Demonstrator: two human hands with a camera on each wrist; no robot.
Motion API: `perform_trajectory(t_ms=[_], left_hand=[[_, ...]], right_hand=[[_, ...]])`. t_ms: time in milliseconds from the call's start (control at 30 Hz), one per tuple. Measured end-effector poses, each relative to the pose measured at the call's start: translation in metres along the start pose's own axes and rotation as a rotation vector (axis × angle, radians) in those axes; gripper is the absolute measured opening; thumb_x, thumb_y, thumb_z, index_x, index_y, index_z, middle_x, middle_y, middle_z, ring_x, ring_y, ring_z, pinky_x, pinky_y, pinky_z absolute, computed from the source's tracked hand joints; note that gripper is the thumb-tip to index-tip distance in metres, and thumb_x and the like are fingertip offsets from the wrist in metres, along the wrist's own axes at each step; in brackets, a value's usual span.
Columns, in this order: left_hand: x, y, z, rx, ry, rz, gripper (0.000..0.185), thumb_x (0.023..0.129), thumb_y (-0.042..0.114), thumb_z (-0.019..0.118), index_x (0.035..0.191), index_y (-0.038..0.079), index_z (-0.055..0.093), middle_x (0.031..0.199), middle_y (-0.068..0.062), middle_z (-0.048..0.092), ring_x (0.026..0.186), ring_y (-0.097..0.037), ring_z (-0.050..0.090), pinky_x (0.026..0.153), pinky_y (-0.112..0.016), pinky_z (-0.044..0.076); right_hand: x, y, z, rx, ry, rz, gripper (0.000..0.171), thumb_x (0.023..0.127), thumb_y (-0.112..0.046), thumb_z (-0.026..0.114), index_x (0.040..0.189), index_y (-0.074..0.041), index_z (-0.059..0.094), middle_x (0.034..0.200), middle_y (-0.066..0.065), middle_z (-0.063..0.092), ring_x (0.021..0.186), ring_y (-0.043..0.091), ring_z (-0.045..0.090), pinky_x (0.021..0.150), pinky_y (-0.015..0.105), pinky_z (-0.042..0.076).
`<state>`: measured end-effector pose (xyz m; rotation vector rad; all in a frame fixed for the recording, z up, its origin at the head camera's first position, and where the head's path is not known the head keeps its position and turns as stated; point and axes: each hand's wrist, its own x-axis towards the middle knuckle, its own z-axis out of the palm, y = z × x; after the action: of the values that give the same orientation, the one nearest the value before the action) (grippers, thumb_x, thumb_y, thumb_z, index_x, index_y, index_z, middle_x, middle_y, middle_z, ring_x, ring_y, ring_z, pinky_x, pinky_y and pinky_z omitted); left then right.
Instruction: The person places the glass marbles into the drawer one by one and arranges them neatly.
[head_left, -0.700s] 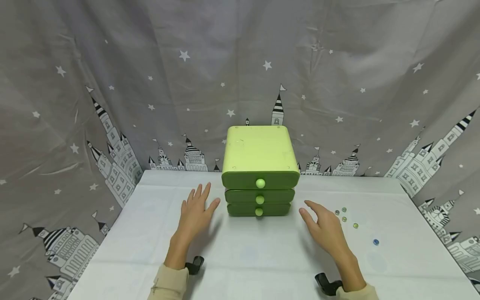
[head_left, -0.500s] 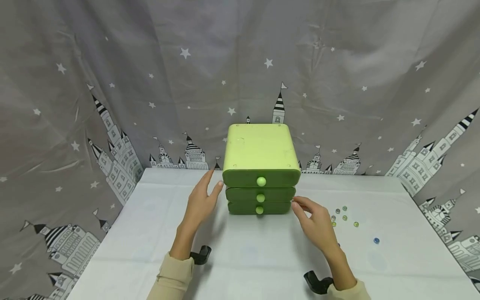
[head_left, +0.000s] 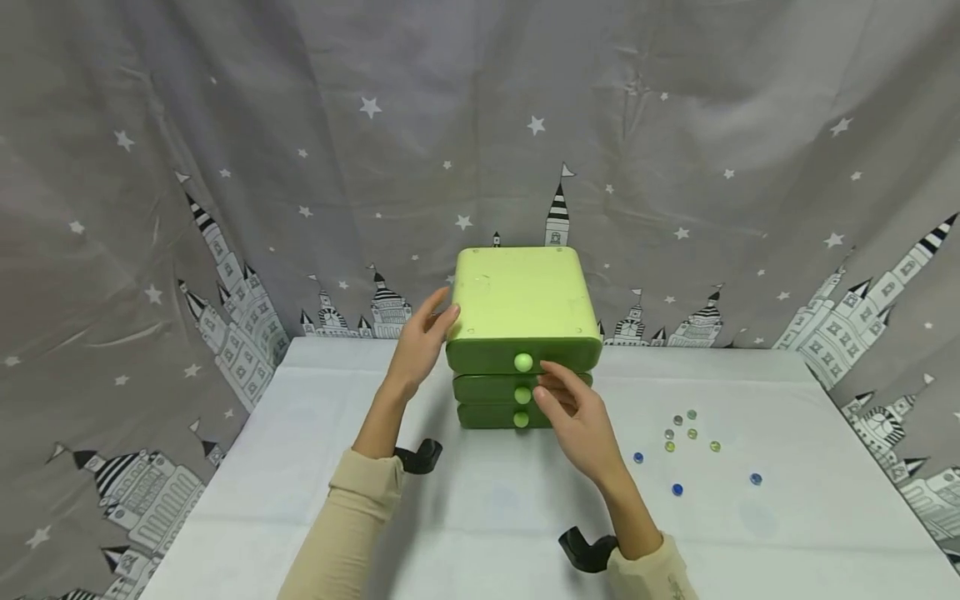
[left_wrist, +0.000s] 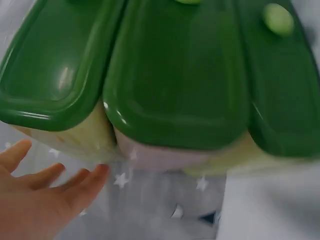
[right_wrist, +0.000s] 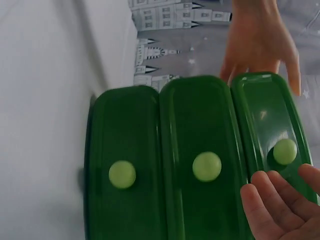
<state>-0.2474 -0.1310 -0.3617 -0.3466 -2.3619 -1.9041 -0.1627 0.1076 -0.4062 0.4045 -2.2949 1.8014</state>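
A small cabinet (head_left: pixel 525 292) with a yellow-green top and three dark green drawers stands at the back middle of the table. Each drawer front has a round light green knob; the top drawer's knob (right_wrist: pixel 285 151) shows at right in the right wrist view. My left hand (head_left: pixel 422 342) is at the cabinet's upper left side, fingers spread; whether it touches is unclear. In front of the drawers, my right hand (head_left: pixel 581 421) has its thumb and fingers apart, close to the top and middle knobs. Nothing is held in it. All three drawers look closed.
Several small round glass-like pieces (head_left: pixel 692 434), green, clear and blue, lie on the white tablecloth (head_left: pixel 495 517) right of the cabinet. Behind the table hangs a grey curtain (head_left: pixel 337 125) printed with castles and stars. A black camera mount (head_left: pixel 587 550) juts from my right wrist.
My left hand has moved up and right to the cabinet's side. My right hand has swung left from beside the cabinet to the drawer fronts, uncovering more glass-like pieces.
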Motion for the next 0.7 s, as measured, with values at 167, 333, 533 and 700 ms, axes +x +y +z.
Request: perform_trajectory(t_ms=[167,333,533,700], left_hand=[[0.025,-0.006,-0.002,-0.171,-0.070,-0.116,0.070,0.100,0.039,0.054,0.159,0.021,0.022,0.164,-0.004,0.009,0.145,-0.030,0.023,0.109,-0.053,0.031],[0.033,-0.011,-0.001,-0.145,-0.122,-0.102,0.082,0.095,0.039,0.061,0.160,0.030,0.012,0.165,0.000,0.003,0.147,-0.026,0.013,0.113,-0.051,0.023],[0.037,-0.013,0.001,-0.068,-0.178,-0.064,0.085,0.094,0.037,0.062,0.160,0.029,0.009,0.164,0.006,0.000,0.149,-0.015,-0.002,0.117,-0.048,0.010],[0.038,-0.012,0.002,-0.032,-0.223,-0.041,0.074,0.097,0.039,0.059,0.159,0.032,0.020,0.164,0.008,0.008,0.148,-0.014,0.002,0.116,-0.052,0.009]], right_hand=[[0.004,-0.006,0.008,0.046,-0.028,-0.009,0.044,0.099,-0.023,0.061,0.141,-0.010,0.054,0.127,0.014,0.060,0.114,0.027,0.060,0.098,0.048,0.046],[0.009,-0.013,0.013,0.045,-0.043,-0.009,0.044,0.099,-0.022,0.062,0.141,-0.010,0.055,0.125,0.014,0.061,0.113,0.026,0.061,0.097,0.048,0.046],[0.012,-0.017,0.014,0.013,-0.043,0.005,0.045,0.099,-0.022,0.063,0.141,-0.009,0.054,0.129,0.012,0.060,0.113,0.024,0.061,0.096,0.047,0.047],[0.016,-0.017,0.014,0.026,-0.047,0.022,0.045,0.099,-0.021,0.063,0.141,-0.008,0.055,0.130,0.011,0.060,0.111,0.024,0.061,0.094,0.046,0.049]])
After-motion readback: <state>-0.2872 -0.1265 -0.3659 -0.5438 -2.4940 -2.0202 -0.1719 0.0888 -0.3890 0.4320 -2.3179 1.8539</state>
